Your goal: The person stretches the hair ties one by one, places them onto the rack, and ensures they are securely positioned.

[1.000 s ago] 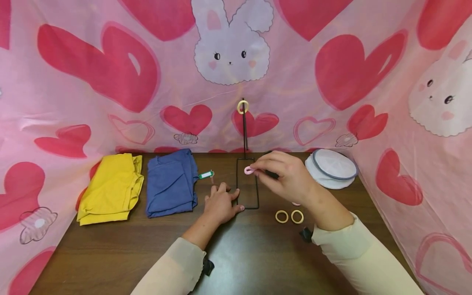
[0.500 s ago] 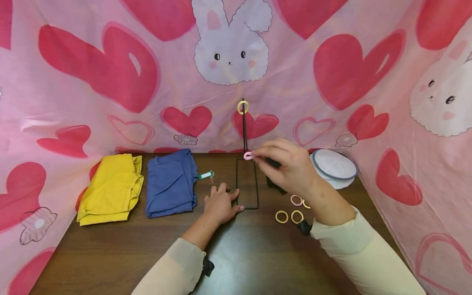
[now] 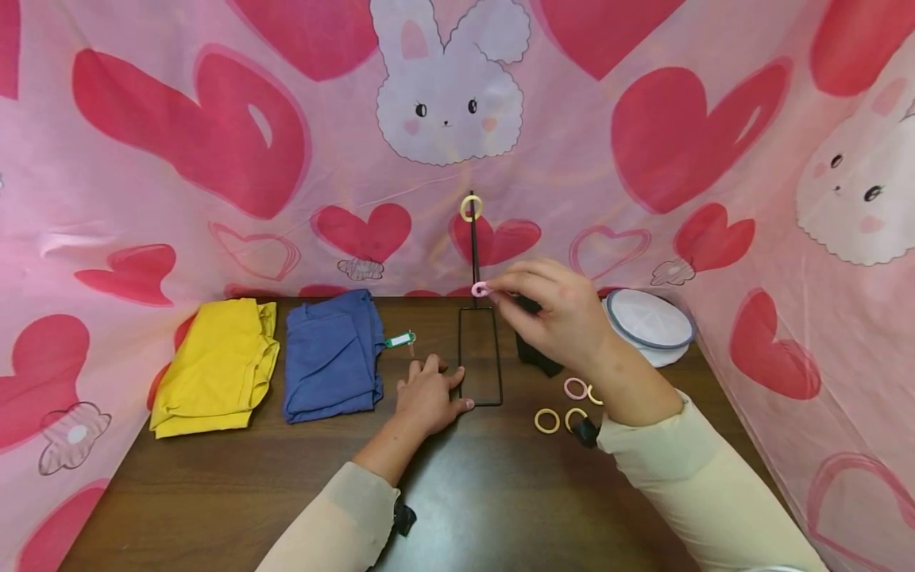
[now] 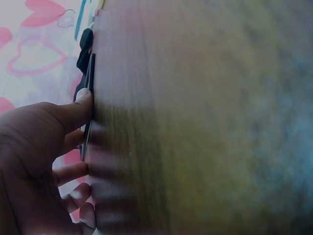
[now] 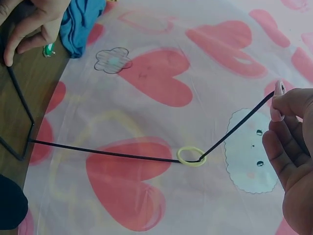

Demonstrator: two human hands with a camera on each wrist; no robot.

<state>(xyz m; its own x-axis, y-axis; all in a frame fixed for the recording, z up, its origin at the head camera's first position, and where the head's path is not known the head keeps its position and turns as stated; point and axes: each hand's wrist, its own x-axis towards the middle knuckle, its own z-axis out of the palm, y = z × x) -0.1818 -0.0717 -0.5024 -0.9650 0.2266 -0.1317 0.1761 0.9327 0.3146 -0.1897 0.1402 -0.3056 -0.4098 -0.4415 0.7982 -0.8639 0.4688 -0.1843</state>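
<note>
A thin black wire stand (image 3: 499, 357) has its rectangular base on the table and a bent upright arm. My left hand (image 3: 426, 397) rests at the base's near left corner, fingers spread, thumb and index finger pressing the wire. My right hand (image 3: 565, 318) pinches a small pink ring (image 5: 277, 104) between thumb and fingertips, right at the free tip of the wire arm in the right wrist view. A yellow ring (image 5: 191, 148) hangs at the arm's bend. On the table by my right forearm lie another pink ring (image 3: 565, 388) and several yellow rings (image 3: 537, 421), partly covered.
Folded yellow cloth (image 3: 214, 365) and blue cloth (image 3: 332, 357) lie at the left, with a green-framed tag (image 3: 399, 340) beside the blue one. A black object (image 3: 536, 357) sits under my right hand. Behind it is a round white mesh item (image 3: 650, 318). Patterned fabric walls enclose the table.
My right hand has moved away from me with the pink ring, from over the base to the wire arm's tip. More of the rings on the table show. The left hand stays put.
</note>
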